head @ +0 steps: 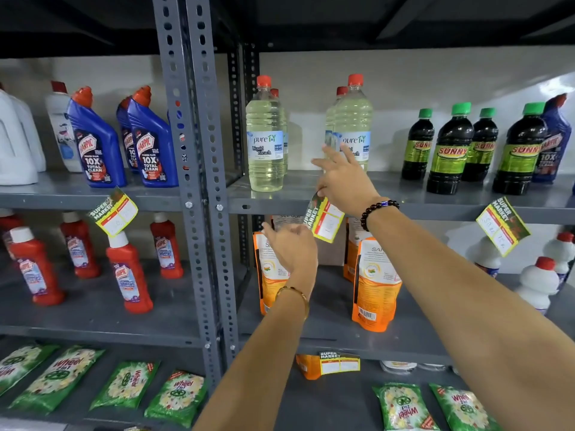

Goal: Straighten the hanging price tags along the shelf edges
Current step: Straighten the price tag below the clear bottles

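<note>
A yellow "Super Market" price tag [325, 217] hangs tilted from the edge of the upper grey shelf [273, 206], below the bleach bottles. My right hand [345, 181] pinches its top corner at the shelf edge, other fingers spread. My left hand [291, 247] is just left of and below the tag, fingers loosely curled, holding nothing. Another tag [113, 211] hangs crooked on the left bay's shelf edge. A third [502, 225] hangs crooked at the right. A fourth tag [339, 362] sits level on the lower shelf edge.
Bleach bottles [264, 135] and green-capped dark bottles [451, 150] stand on the upper shelf, blue toilet-cleaner bottles [96, 141] in the left bay. Orange pouches [373, 281] and red bottles [127, 272] fill the middle shelf. A perforated grey upright [199, 181] divides the bays.
</note>
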